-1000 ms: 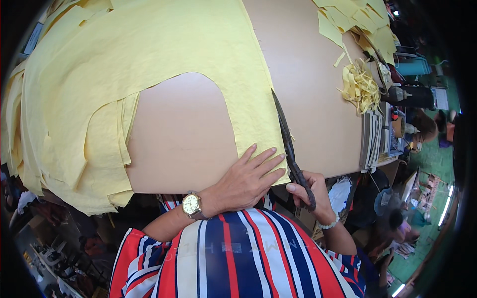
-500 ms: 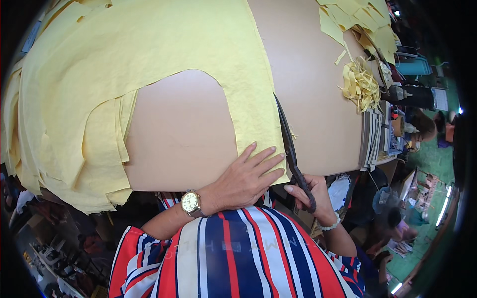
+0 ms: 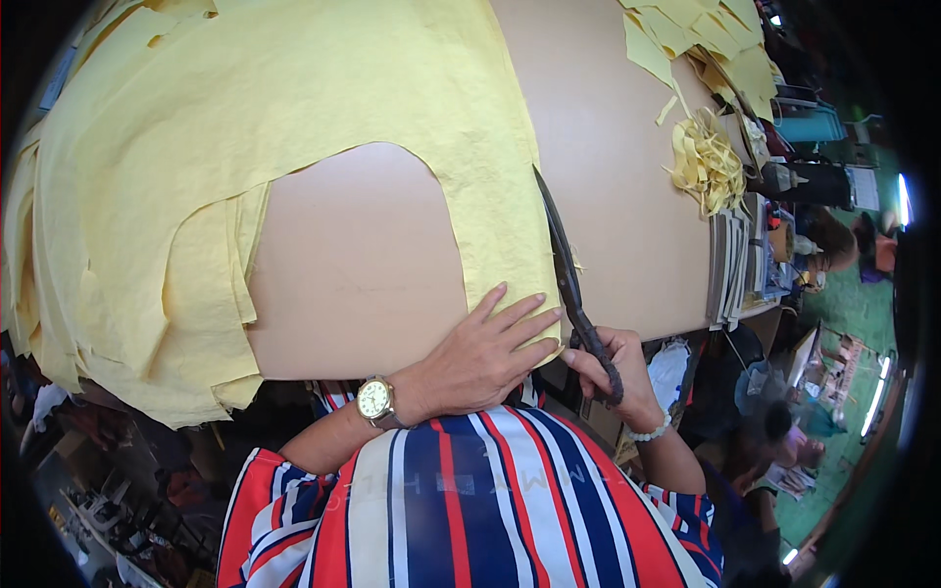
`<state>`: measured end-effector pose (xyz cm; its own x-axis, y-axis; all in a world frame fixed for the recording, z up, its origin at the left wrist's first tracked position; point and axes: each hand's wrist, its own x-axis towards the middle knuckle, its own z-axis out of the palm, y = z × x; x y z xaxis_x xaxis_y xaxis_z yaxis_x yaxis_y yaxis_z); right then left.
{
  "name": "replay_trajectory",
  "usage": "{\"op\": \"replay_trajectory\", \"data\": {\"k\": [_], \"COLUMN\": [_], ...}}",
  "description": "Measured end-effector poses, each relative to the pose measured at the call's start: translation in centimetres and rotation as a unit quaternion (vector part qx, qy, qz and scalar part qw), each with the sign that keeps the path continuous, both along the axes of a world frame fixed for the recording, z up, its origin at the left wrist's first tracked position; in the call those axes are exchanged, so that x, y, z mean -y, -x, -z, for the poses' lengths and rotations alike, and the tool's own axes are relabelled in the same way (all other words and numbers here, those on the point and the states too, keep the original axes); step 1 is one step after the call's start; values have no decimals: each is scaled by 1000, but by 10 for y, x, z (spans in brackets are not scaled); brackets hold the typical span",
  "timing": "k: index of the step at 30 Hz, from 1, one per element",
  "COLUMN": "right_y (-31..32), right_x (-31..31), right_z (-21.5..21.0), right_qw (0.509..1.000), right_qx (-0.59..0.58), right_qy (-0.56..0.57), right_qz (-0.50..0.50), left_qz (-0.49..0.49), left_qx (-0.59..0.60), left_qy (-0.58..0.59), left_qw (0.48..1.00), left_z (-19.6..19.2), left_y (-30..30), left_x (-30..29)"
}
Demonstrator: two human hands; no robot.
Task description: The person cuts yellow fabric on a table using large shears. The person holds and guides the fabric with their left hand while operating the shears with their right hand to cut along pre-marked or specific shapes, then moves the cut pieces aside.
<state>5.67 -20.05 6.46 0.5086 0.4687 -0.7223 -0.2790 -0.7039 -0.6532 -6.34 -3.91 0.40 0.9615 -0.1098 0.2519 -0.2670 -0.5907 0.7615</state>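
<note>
A large sheet of yellow fabric (image 3: 343,88) covers the left and middle of the table, with a wide curved cut-out through which the tan tabletop shows. My left hand (image 3: 485,343) lies flat with its fingers spread on the narrow strip at the sheet's near right corner. In my right hand (image 3: 627,377) are long dark scissors (image 3: 567,265), gripped by their handles just past the table's front edge. Their blades point away from me along the fabric's right edge, the tip touching or close to it. Whether the blades are parted is hard to see.
Toward the far right of the tan table (image 3: 618,196) lie a heap of thin yellow strips (image 3: 708,162) and several yellow fabric offcuts (image 3: 686,29). Flat grey pieces (image 3: 727,265) stand stacked along the right edge. Beyond is a green floor (image 3: 853,323) with people at work.
My right hand and the scissors have shifted slightly away from me, the tip farther up along the fabric's right edge. My left hand stays in place on the fabric.
</note>
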Motion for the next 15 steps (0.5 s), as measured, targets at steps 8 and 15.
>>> {"op": "replay_trajectory", "data": {"k": [8, 15], "right_y": [0, -3], "right_x": [-7, -17], "right_z": [-1, -1], "right_qw": [999, 998], "right_qx": [-16, -21], "right_qy": [-25, -60], "right_qz": [16, 29], "left_qz": [14, 10], "left_qx": [-3, 15], "left_qy": [-1, -1], "left_qw": [1000, 1000], "left_z": [1, 1], "left_y": [2, 2], "left_x": [-2, -3]}}
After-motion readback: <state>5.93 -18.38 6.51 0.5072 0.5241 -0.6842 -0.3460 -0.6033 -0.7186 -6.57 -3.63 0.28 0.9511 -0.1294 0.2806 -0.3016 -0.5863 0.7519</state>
